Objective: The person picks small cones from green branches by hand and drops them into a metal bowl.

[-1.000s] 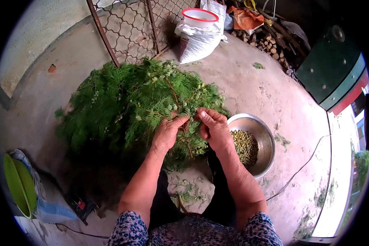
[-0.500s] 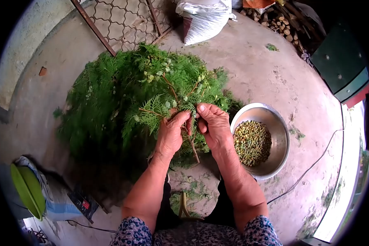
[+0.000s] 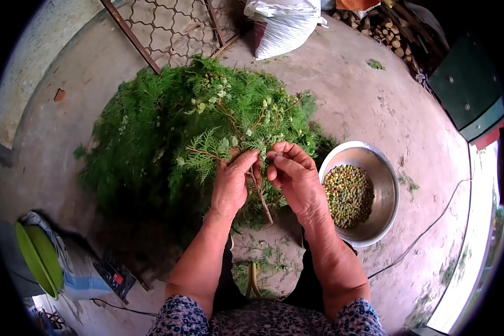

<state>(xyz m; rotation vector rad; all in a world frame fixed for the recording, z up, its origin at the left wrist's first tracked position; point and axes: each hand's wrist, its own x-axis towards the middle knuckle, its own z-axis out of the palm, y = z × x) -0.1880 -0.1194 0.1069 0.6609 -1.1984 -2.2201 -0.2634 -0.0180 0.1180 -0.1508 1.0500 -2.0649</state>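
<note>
A leafy evergreen branch [image 3: 229,117] with small pale green cones is gripped near its brown stem by my left hand [image 3: 235,179]. The stem's bare lower end sticks out below that hand. Just right of it, my right hand [image 3: 297,173] is closed, thumb against fingers, close to the sprigs; whatever is pinched there is too small to make out. Behind both hands lies a large heap of green cuttings [image 3: 145,129]. Beside my right hand stands a metal bowl [image 3: 383,190] partly filled with small greenish-brown cones [image 3: 348,196].
A white sack [image 3: 285,28] stands at the back, near stacked firewood [image 3: 386,36] and a metal grille [image 3: 171,28]. At the lower left are a green basin [image 3: 39,260] and a dark device [image 3: 116,277]. A cable [image 3: 414,241] runs across the concrete floor on the right.
My right hand has drawn slightly away to the right from the sprigs, its fingers more curled. My left hand keeps its hold on the branch. The view has shifted slightly.
</note>
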